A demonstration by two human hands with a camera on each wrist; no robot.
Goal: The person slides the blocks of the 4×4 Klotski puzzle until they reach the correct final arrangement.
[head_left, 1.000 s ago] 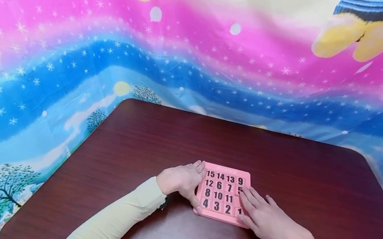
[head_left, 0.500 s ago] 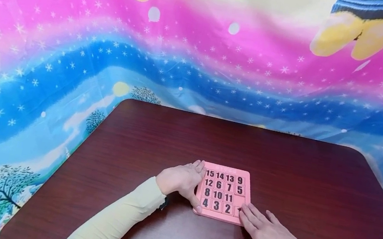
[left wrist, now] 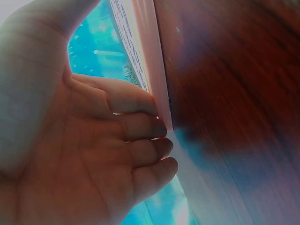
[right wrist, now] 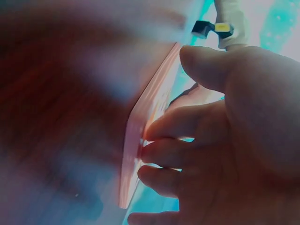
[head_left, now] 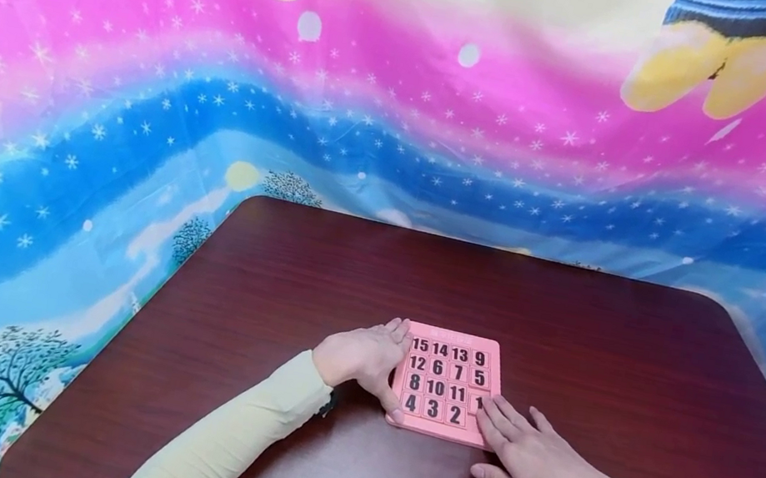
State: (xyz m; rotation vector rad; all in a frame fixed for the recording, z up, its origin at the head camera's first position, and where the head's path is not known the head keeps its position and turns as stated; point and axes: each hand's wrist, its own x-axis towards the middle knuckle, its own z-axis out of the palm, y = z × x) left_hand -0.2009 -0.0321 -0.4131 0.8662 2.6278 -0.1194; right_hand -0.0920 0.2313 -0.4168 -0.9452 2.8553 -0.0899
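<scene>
Nearest to us, at the lower right of the frame, the right hand (head_left: 542, 470) had its fingers straight and nearly together, with the thumb apart; a fingertip touched tile 1 (head_left: 475, 404). The left hand (head_left: 365, 360) steadied the left side of the pink puzzle board (head_left: 435, 428), its fingers together and thumb spread. The step, we judged, was sliding tile 1 within its column; the next move called for light pushing. The board, at lower centre, contained numbered tiles and, it seemed, a gap below tile 1. Beneath lay the brown table (head_left: 348, 267); behind, a patterned cloth (head_left: 408, 91).
</scene>
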